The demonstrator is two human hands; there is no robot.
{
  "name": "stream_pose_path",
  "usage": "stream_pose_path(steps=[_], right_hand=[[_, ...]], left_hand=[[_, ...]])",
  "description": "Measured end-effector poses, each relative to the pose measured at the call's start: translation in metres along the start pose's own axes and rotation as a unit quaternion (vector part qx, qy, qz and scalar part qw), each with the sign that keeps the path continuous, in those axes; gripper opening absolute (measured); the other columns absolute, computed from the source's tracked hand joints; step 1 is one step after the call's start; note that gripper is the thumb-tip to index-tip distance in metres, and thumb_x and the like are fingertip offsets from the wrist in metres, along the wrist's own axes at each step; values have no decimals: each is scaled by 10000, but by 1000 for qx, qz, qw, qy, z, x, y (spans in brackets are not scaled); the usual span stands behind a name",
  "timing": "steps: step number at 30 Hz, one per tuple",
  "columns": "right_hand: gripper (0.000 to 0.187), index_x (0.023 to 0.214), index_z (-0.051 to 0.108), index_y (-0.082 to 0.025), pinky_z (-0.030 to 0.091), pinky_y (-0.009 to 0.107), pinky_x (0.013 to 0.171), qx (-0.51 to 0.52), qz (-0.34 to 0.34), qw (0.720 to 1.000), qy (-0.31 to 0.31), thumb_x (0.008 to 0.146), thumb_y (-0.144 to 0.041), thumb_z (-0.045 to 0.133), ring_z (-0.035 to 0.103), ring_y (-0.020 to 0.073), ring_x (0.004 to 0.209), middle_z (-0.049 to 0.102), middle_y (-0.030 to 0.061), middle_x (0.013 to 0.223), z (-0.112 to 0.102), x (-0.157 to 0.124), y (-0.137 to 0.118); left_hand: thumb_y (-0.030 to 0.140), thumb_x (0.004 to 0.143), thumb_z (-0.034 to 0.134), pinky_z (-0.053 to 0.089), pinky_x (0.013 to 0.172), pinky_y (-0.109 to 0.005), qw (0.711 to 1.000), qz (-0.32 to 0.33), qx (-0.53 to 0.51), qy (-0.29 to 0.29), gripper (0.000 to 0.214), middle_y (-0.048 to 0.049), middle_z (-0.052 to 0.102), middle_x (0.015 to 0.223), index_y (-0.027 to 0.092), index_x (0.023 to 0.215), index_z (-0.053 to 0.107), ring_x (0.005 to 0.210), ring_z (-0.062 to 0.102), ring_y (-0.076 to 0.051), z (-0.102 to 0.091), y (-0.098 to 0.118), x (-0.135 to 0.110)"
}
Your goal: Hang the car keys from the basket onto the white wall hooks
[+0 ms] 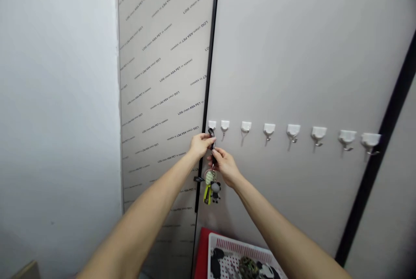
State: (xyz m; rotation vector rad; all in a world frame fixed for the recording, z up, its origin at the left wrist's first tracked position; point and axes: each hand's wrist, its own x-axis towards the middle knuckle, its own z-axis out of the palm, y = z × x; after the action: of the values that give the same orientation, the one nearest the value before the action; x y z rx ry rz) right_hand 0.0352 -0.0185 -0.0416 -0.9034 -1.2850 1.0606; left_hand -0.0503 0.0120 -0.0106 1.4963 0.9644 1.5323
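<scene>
A keychain with a grey panda figure (215, 189), a pale round charm and a yellow-green tag (207, 194) dangles in front of the light cabinet door. Its black strap (212, 134) reaches up to the leftmost white hook (212, 124). My left hand (199, 144) pinches the strap just below that hook. Lower down, my right hand (226, 167) is closed on the same strap, above the charms. The fingers cover part of the hook, so I cannot tell whether the strap's loop is around it.
Several more white adhesive hooks (269, 130) run in a row to the right. Below stands a white basket (242, 248) on something red (202, 248), with small dark and patterned items inside. A long black handle strip (210, 53) borders the printed panel (162, 75).
</scene>
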Motion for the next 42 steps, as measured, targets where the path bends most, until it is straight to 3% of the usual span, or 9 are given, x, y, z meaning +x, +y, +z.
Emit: stream_pose_path(steps=[9,16,22,27,30,33,37,40,42], right_hand=[[106,735,432,-165,311,145,367,-15,47,999,-11,675,-240,387,432,44,393,469,-54,479,-2,3,15],[101,612,485,-138,326,163,407,-86,-17,996,-14,630,-218,426,392,38,401,440,-60,457,-8,7,31],[206,778,551,-147,373,238,646,-216,-62,974,31,592,-192,474,495,90,654,567,6,721,-33,-10,45],[272,866,530,-120,386,262,616,-317,13,944,-93,628,-195,424,511,109,603,583,41,742,-71,-56,88],[251,819,553,-111,375,254,613,-407,59,896,-164,633,-170,396,512,127,634,589,50,734,-92,-88,120],[226,760,574,-123,362,241,587,-505,78,830,-223,615,-152,403,503,135,621,590,38,685,-108,-115,141],[250,799,574,-158,324,263,691,-592,32,764,-256,566,-202,494,470,173,774,572,50,807,-120,-140,147],[282,843,561,-188,295,286,727,-626,15,733,-266,571,-235,505,433,191,839,548,59,861,-122,-149,144],[263,847,556,-207,284,297,729,-636,19,723,-271,595,-233,485,421,194,856,542,54,867,-121,-151,144]], left_hand=[[254,577,513,320,421,-186,993,-34,109,33,130,43,432,425,125,593,514,392,377,-58,2,-20,3],[209,560,509,330,485,-191,980,17,199,10,80,32,473,479,130,560,523,465,408,-69,2,-41,-7],[154,563,502,362,567,-196,981,21,188,38,151,-4,531,652,128,709,530,568,458,-78,2,-47,-19],[125,607,436,365,659,-212,958,121,235,110,267,-25,493,857,162,869,467,675,465,-81,-4,-64,-67],[107,622,401,366,660,-201,954,135,266,31,241,-21,486,842,161,848,467,694,460,-82,0,-94,-109],[104,618,396,364,658,-204,934,71,327,-120,214,-19,507,791,156,803,492,694,463,-93,8,-131,-145],[118,614,404,335,710,-268,845,49,452,-281,237,-45,527,843,169,817,514,810,442,-155,17,-163,-175],[122,617,399,288,758,-336,780,60,522,-339,236,-71,535,857,164,812,526,854,423,-194,24,-170,-186],[142,615,413,244,792,-382,758,68,541,-358,208,-76,546,828,161,780,538,853,423,-207,30,-170,-191]])
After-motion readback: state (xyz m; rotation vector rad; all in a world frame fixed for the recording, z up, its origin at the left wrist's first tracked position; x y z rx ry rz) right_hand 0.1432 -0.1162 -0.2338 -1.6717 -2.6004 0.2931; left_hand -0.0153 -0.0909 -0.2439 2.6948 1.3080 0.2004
